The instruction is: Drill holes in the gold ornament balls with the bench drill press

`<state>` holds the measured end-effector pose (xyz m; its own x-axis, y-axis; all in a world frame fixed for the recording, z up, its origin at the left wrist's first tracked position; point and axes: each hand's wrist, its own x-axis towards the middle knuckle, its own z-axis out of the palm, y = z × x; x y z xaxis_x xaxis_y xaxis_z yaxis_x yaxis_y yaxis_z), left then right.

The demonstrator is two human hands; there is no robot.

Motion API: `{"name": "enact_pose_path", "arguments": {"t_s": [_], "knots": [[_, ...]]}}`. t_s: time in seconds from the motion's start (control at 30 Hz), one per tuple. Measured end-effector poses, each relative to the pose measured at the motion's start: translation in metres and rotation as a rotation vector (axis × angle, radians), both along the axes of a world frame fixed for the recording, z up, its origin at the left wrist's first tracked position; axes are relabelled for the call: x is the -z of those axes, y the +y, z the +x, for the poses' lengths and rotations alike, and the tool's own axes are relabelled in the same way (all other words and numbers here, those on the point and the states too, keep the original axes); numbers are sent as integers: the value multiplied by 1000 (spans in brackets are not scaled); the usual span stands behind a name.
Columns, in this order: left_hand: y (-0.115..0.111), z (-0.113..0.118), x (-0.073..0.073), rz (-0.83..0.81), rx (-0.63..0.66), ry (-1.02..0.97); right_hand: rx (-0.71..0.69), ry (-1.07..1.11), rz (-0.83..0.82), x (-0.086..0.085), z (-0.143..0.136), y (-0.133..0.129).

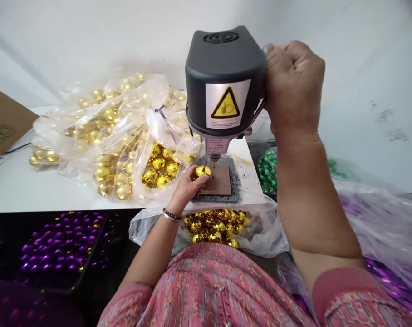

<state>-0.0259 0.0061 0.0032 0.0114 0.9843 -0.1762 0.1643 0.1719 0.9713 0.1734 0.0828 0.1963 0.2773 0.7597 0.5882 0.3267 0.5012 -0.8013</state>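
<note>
My left hand [188, 185] pinches a shiny gold ball [203, 171] at the left part of a brown board [221, 181] on the drill press base [235, 193]. Just above and right of the ball is the drill tip [214, 161]; whether they touch I cannot tell. My right hand [294, 77] is closed in a fist at the right side of the black drill press head [226, 59], and what its fingers grip is hidden. An open plastic bag of gold balls [159, 164] lies left of the press.
Bagged gold balls [104, 175] cover the white table [8, 190]. Another bag of gold balls [216, 222] hangs at my lap. Purple balls [63, 240] are low left, green ones [267, 170] right. A cardboard box [7, 120] stands far left.
</note>
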Motion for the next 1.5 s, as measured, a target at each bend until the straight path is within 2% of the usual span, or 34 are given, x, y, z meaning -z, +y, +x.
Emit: {"name": "enact_pose_path", "arguments": {"t_s": [0.27,0.47,0.73,0.87,1.07,1.2,1.33,1.5], "knots": [[7,7,-3,124,20,186,47,-55,-18,-2,-4,-2],[7,15,-8,150,81,310,16,-68,-24,-2,-4,-4],[16,17,5,165,152,270,-5,-69,-20,1,1,-4],[16,17,8,163,153,299,-47,-19,7,3,0,-17],[12,17,9,197,124,338,-47,-72,152,24,-1,-59],[8,19,9,213,112,335,-6,-138,140,45,1,-84],[7,21,10,226,108,326,-22,-129,132,58,3,-93],[6,21,14,235,92,335,-32,-110,122,61,3,-93]]}}
